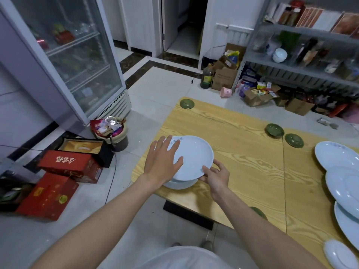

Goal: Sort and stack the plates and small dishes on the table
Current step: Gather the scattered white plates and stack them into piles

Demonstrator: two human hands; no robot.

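Note:
A white plate (194, 154) tops a short stack of white dishes (179, 184) at the near-left corner of the wooden table (242, 156). My left hand (162, 162) lies flat on the plate's left side, fingers straight. At the near right rim, my right hand (216, 176) pinches the plate, thumb on top and fingers under. Small green dishes sit apart: one at the far corner (186, 103), two in the middle (274, 130) (294, 140), one half hidden behind my right forearm (259, 211). Overlapping large white plates (338, 156) and a small white dish (339, 255) lie at the right.
Left of the table, on the tiled floor, stand red boxes (70, 166) and a full bin (111, 133). A glass-door fridge (73, 55) is at the far left. Metal shelves (303, 61) and cardboard boxes (258, 96) line the far right.

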